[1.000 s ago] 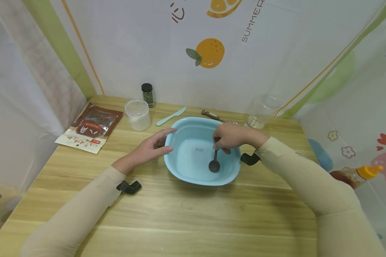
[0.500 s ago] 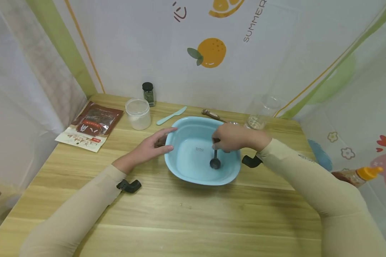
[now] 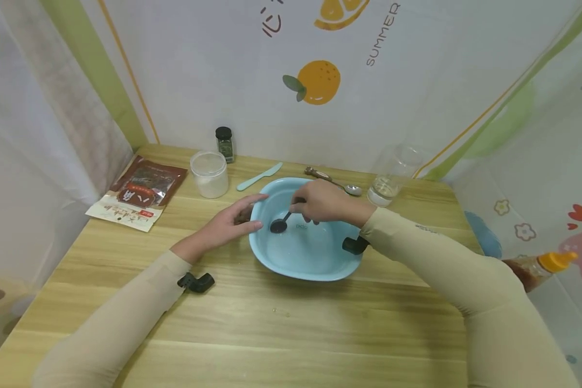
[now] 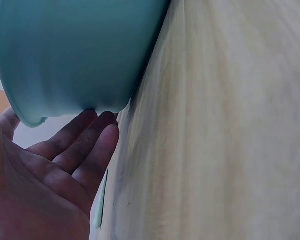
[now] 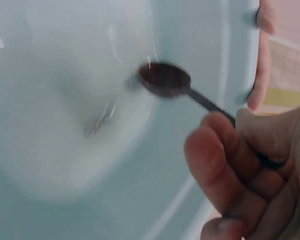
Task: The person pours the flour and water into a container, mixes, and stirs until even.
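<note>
A light blue plastic basin [image 3: 315, 272] stands on the table, with rippling clear liquid inside. My right hand [image 3: 322, 200] is over it and pinches the handle of a small dark brown spoon [image 3: 278, 226]. The spoon's rounded bowl [image 5: 165, 79] is low near the basin's left wall, tilted, in the liquid. At the left rim my left hand [image 3: 230, 221] steadies the basin: thumb and forefinger touch the rim, the other fingers [image 4: 97, 145] lie fairly straight against the outer wall. In the right wrist view two left-hand fingertips [image 5: 265, 20] show past the rim.
Behind the basin are a pale green knife [image 3: 259, 177], a metal spoon with brown handle [image 3: 353, 189] and a clear glass [image 3: 385, 186]. Left: a white-filled jar [image 3: 209, 175], a black-capped bottle [image 3: 224, 145], a brown packet [image 3: 138, 191]. A yellow-capped bottle [image 3: 538, 265] stands right.
My right hand has swept leftward across the basin, carrying the dark spoon from the right side to the left wall. The left hand stays at the rim.
</note>
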### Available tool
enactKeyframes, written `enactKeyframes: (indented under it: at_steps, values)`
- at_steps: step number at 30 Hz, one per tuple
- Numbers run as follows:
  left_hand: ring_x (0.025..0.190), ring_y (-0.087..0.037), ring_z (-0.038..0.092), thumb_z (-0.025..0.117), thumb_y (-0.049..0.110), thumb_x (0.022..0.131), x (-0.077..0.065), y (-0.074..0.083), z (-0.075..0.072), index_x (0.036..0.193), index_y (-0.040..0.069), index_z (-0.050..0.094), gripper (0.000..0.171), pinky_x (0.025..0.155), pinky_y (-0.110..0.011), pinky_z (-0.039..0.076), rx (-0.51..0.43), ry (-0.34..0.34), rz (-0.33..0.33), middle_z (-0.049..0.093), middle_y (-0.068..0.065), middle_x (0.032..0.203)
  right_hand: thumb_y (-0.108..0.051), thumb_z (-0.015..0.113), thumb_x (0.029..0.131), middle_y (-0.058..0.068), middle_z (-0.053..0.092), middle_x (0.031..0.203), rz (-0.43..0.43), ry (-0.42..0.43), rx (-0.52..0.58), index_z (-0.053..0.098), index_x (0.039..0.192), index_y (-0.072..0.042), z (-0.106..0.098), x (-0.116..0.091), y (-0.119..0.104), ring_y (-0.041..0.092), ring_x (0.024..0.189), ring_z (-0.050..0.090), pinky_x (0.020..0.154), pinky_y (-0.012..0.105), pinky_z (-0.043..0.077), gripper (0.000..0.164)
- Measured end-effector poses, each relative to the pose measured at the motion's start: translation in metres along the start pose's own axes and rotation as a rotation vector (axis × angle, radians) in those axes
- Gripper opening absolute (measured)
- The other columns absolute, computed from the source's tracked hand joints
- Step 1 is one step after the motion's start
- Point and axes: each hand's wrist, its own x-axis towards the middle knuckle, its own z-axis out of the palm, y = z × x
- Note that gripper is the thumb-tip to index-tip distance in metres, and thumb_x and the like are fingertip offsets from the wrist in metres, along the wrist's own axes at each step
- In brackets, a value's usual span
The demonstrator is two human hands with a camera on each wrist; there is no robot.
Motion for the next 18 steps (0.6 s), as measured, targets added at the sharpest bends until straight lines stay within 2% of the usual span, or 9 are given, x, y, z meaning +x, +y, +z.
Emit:
enactKeyframes:
  at_steps: [5,8,12,18]
  values:
    - [0.144,-0.046,0.06,0.069,0.011,0.11,0.001,0.001,0.0,0.173,0.011,0.039,0.07,0.109,-0.052,0.059,0.018,0.015,-0.004,0.056,-0.028,0.161,-0.028,0.067,0.114,0.004,0.077,0.087,0.161,0.138,-0.048,0.084,0.12,-0.008,-0.001,-0.006,0.014,0.017,0.067,0.069,0.061,0.035,0.055,0.027]
    - [0.143,-0.046,0.062,0.07,0.012,0.11,0.001,0.001,0.0,0.172,0.011,0.039,0.07,0.111,-0.055,0.058,0.039,0.024,-0.003,0.058,-0.028,0.159,-0.027,0.068,0.112,0.004,0.079,0.097,0.193,0.198,-0.117,0.085,0.117,-0.008,-0.001,-0.009,0.018,0.02,0.074,0.067,0.064,0.035,0.054,0.026]
    - [0.143,-0.046,0.061,0.069,0.011,0.11,0.0,0.0,0.0,0.173,0.01,0.038,0.07,0.111,-0.054,0.058,0.05,0.025,0.008,0.056,-0.028,0.161,-0.03,0.068,0.113,0.003,0.081,0.098,0.147,0.203,-0.138,0.086,0.118,-0.01,0.003,-0.005,0.016,0.018,0.077,0.068,0.067,0.036,0.055,0.027]
    - [0.146,-0.046,0.059,0.068,0.01,0.111,0.001,0.0,0.001,0.174,0.01,0.036,0.07,0.108,-0.049,0.06,0.039,0.006,0.013,0.052,-0.028,0.165,-0.03,0.065,0.115,-0.003,0.073,0.076,0.008,0.083,-0.048,0.083,0.123,-0.01,0.008,-0.003,0.008,0.012,0.065,0.067,0.065,0.033,0.055,0.028]
